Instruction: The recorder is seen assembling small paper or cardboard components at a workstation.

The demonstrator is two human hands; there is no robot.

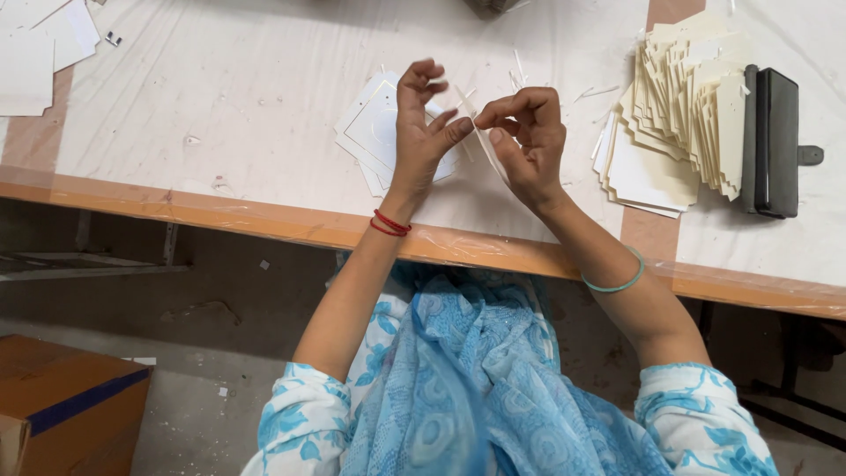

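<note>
Currently both hands pinch one thin white card piece point(480, 141), held on edge above the table point(220, 79). Left hand point(421, 132): thumb and forefinger closed on its upper end, other fingers loose. Right hand point(527, 137): fingertips closed on lower edge. Card looks light, stiff, easily creased; best gripped at edges, judging by thickness. Flat card pile point(379, 132) lies under hands; fanned card stack point(679, 115) to the right, beside black block point(775, 141).
</note>
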